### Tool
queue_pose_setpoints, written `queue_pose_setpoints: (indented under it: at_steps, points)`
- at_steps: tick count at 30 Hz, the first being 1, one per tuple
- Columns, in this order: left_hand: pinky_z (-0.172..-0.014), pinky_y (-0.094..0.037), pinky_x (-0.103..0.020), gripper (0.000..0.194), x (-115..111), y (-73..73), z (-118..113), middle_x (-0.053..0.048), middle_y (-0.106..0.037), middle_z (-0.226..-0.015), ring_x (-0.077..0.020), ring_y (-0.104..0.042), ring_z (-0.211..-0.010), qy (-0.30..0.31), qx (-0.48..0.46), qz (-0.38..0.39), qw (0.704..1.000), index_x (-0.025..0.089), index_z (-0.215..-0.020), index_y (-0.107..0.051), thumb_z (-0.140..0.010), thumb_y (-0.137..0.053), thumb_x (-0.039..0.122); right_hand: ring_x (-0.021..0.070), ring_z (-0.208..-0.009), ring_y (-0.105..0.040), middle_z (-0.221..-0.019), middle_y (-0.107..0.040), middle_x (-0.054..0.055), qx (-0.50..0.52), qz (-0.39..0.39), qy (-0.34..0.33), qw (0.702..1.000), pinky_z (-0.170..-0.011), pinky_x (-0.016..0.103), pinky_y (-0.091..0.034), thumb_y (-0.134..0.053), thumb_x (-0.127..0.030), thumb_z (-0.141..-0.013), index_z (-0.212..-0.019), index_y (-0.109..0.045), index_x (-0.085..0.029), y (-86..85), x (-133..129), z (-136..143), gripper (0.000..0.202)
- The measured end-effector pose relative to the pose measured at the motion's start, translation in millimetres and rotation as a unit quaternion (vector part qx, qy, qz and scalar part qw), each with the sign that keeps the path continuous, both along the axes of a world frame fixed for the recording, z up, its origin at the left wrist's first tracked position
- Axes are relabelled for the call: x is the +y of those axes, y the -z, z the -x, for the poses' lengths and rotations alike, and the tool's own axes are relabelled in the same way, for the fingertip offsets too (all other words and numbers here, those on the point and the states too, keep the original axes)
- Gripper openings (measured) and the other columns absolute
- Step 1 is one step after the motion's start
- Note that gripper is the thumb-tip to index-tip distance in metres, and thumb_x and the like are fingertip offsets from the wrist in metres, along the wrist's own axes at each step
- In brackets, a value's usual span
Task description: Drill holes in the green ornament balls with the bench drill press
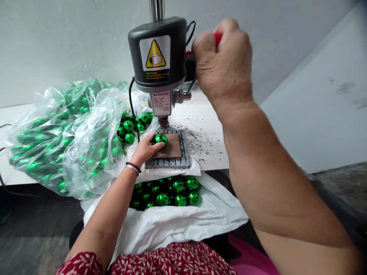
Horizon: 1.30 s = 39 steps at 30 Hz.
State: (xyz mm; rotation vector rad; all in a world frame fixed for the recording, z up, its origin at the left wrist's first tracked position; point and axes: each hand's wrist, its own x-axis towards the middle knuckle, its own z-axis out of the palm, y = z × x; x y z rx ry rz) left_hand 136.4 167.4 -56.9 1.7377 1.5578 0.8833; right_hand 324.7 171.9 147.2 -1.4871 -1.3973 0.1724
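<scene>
1. Head view: the left hand (145,149) pinches a green ball (161,139) between thumb and fingers, on the board (173,146) under the drill (157,53); the right hand (225,63) is wrapped round the red lever (218,39).
2. If that pinch slips, I'd expect the ball to spin, fingertips near the chuck (163,122). The cord (131,107), close by, might snag.
3. A bag (83,143) crowds the left; the table (213,158) ends near the base (185,149). Room opens rightward, among shavings (197,133).

The 1 camera, worn on the head, looks forward and down over the patterned clothing (174,261) at the bottom edge, facing the nearby bench drill (157,53) and the grey wall (71,42) behind it
</scene>
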Motion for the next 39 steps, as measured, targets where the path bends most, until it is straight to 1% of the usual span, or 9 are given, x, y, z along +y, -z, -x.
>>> queue_pose_setpoints:
  at_steps: [3, 6, 13, 18, 22, 27, 31, 35, 39]
  points:
    - [-0.101, -0.05, -0.037, 0.06, -2, -6.2, -1, -0.008, -0.075, -0.114, -0.0257, -0.067, -0.109, -0.005, 0.04, 0.024, 0.999, 0.013, -0.13, -0.066, -0.075, -0.072, 0.037, 0.0059, -0.066, -0.019, -0.068, -0.029, -0.007, -0.014, 0.014, 0.002, 1.0, -0.076, 0.023, -0.027, -0.042, -0.031, -0.1, -0.068, -0.025, -0.019, -3.6, 5, 0, 0.038]
    - [-0.105, -0.048, -0.038, 0.063, -2, -9.1, -3, -0.009, -0.074, -0.121, -0.0269, -0.065, -0.116, -0.01, 0.067, 0.021, 0.997, 0.013, -0.133, -0.065, -0.074, -0.074, 0.036, 0.005, -0.066, -0.019, -0.069, -0.031, -0.007, -0.022, 0.015, 0.004, 1.0, -0.079, 0.022, -0.03, -0.04, -0.032, -0.101, -0.069, -0.024, -0.02, -2.5, 6, 0, 0.037]
    - [-0.115, -0.042, -0.044, 0.064, 4, -4.0, -11, -0.011, -0.069, -0.133, -0.0312, -0.061, -0.126, 0.046, 0.094, -0.049, 0.993, 0.017, -0.128, -0.069, -0.065, -0.082, 0.027, 0.0051, -0.065, -0.02, -0.068, -0.029, -0.008, -0.02, 0.01, 0.001, 1.0, -0.074, 0.022, -0.026, -0.041, -0.031, -0.101, -0.069, -0.024, -0.02, -3.0, 4, 0, 0.038]
    - [-0.103, -0.051, -0.039, 0.069, 3, 0.0, -15, -0.006, -0.076, -0.114, -0.0279, -0.068, -0.11, 0.028, 0.053, 0.004, 0.998, 0.018, -0.134, -0.065, -0.069, -0.082, 0.031, 0.0048, -0.065, -0.023, -0.065, -0.029, -0.008, 0.003, -0.009, -0.017, 1.0, -0.069, 0.023, -0.023, -0.048, -0.027, -0.098, -0.069, -0.025, -0.02, 2.1, -3, 0, 0.038]
    - [-0.1, -0.052, -0.037, 0.065, 1, 1.7, -15, -0.005, -0.076, -0.108, -0.0274, -0.068, -0.107, 0.029, 0.047, -0.003, 0.998, 0.019, -0.131, -0.068, -0.069, -0.082, 0.033, 0.005, -0.063, -0.026, -0.064, -0.03, -0.007, 0.018, -0.041, -0.023, 0.999, -0.068, 0.023, -0.024, -0.054, -0.023, -0.093, -0.07, -0.029, -0.019, 16.1, -12, -4, 0.035]
    - [-0.103, -0.05, -0.041, 0.063, 1, 5.9, -14, -0.006, -0.076, -0.108, -0.0291, -0.068, -0.109, 0.026, 0.07, -0.009, 0.997, 0.022, -0.129, -0.069, -0.069, -0.083, 0.035, 0.0024, -0.061, -0.027, -0.064, -0.036, -0.008, 0.001, -0.104, -0.03, 0.994, -0.069, 0.02, -0.027, -0.057, -0.02, -0.085, -0.074, -0.038, -0.018, 42.6, -25, -10, 0.022]
    - [-0.108, -0.047, -0.042, 0.07, 2, 8.8, -13, -0.01, -0.073, -0.121, -0.031, -0.065, -0.117, 0.022, 0.074, -0.016, 0.997, 0.02, -0.135, -0.065, -0.069, -0.083, 0.036, 0.0028, -0.061, -0.033, -0.066, -0.042, -0.007, -0.014, -0.15, -0.033, 0.988, -0.066, 0.02, -0.031, -0.053, -0.024, -0.083, -0.077, -0.042, -0.018, 63.0, -33, -12, 0.014]
    - [-0.106, -0.048, -0.04, 0.063, 1, 8.5, -13, -0.008, -0.075, -0.115, -0.0295, -0.067, -0.113, 0.034, 0.071, -0.022, 0.997, 0.021, -0.131, -0.068, -0.071, -0.082, 0.036, 0.005, -0.062, -0.039, -0.068, -0.047, -0.005, -0.014, -0.175, -0.012, 0.984, -0.065, 0.022, -0.036, -0.052, -0.025, -0.082, -0.079, -0.044, -0.019, 77.1, -37, -9, 0.01]
    - [-0.106, -0.048, -0.041, 0.063, 1, 9.2, -13, -0.007, -0.075, -0.117, -0.0297, -0.066, -0.114, 0.031, 0.08, -0.025, 0.996, 0.023, -0.132, -0.067, -0.072, -0.082, 0.035, 0.0061, -0.062, -0.044, -0.069, -0.048, -0.004, -0.011, -0.208, 0.002, 0.978, -0.063, 0.023, -0.039, -0.05, -0.029, -0.084, -0.081, -0.045, -0.021, 89.0, -37, -5, 0.01]
